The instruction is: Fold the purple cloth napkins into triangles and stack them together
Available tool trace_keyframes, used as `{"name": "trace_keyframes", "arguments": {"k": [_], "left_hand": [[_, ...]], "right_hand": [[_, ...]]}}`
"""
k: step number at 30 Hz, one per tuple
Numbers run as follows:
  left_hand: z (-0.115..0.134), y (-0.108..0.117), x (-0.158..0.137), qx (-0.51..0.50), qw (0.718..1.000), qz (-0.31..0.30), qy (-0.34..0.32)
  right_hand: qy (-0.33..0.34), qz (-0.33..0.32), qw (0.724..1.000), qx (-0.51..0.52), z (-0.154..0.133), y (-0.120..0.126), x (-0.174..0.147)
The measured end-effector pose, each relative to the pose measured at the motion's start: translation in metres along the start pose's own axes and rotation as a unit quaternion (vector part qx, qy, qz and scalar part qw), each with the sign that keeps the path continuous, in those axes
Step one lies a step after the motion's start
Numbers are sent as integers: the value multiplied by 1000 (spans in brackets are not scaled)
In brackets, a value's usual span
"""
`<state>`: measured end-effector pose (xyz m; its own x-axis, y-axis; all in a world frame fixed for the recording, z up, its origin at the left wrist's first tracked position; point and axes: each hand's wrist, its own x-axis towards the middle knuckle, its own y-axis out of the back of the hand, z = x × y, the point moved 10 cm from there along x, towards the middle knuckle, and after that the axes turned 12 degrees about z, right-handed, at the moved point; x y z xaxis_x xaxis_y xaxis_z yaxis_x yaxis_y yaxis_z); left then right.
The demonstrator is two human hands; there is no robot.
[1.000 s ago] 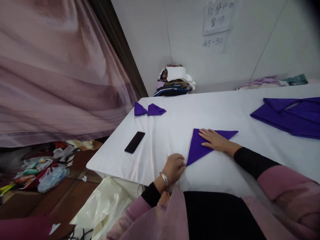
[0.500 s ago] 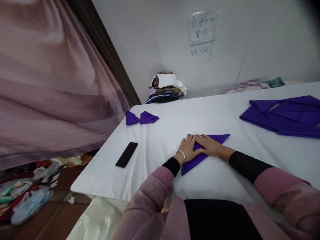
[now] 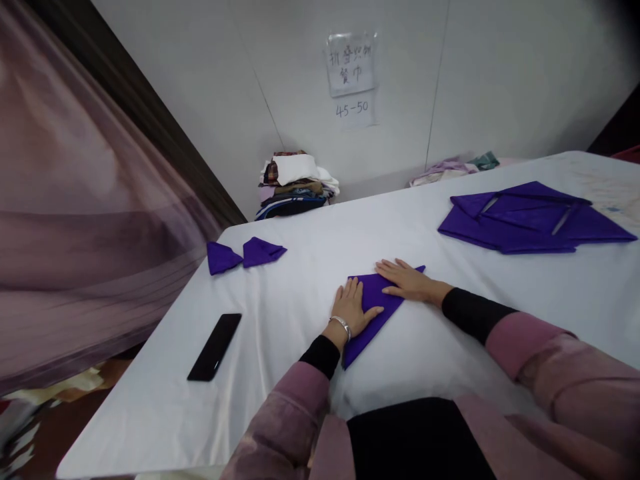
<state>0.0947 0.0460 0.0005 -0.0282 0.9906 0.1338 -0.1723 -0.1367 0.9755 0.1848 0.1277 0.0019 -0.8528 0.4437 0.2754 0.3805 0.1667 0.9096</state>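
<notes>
A purple napkin [image 3: 376, 293], folded into a triangle, lies flat on the white-covered table in front of me. My left hand [image 3: 350, 308] presses on its left side, fingers stretched out and thumb spread over the cloth. Near the right tip, my right hand [image 3: 406, 280] rests flat with its fingers extended, covering part of the upper edge. Both hands are open. The palms hide some of the cloth beneath them.
Two small folded purple napkins [image 3: 264, 252] sit at the far left. A black phone [image 3: 215, 347] lies nearer on the left. Flat purple cloths [image 3: 530, 220] are at the right. Stacked clothes [image 3: 295, 187] stand behind the table [image 3: 300, 387], below a wall sign [image 3: 351, 63].
My hands, close together before, are now apart. The right hand has slid along the napkin towards its right tip, the left staying on the left side. The view has shifted right.
</notes>
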Motion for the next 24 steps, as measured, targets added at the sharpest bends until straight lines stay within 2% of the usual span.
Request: {"name": "trace_keyframes", "arguments": {"k": [7,10,13,15,17,19,21,24], "left_hand": [[1,3,-1,11,1000,-21,15],[-2,10,3,4,1000,-9,10],[-6,21,13,0,1000,17,-12],[-6,27,19,6,999,25,-33],[-4,32,23,20,998,27,-57],[-1,35,22,33,997,27,-71],[2,37,16,38,996,26,-75],[3,39,0,43,996,23,-69]], "right_hand": [[-79,13,995,-62,63,15,-9],[-150,24,984,-94,94,26,-19],[-229,87,962,-120,109,48,-33],[-220,143,958,-113,91,59,-40],[-142,167,973,-76,48,56,-43],[-25,140,990,-21,-10,39,-49],[71,99,992,20,-64,21,-61],[124,67,988,55,-111,8,-77]]}}
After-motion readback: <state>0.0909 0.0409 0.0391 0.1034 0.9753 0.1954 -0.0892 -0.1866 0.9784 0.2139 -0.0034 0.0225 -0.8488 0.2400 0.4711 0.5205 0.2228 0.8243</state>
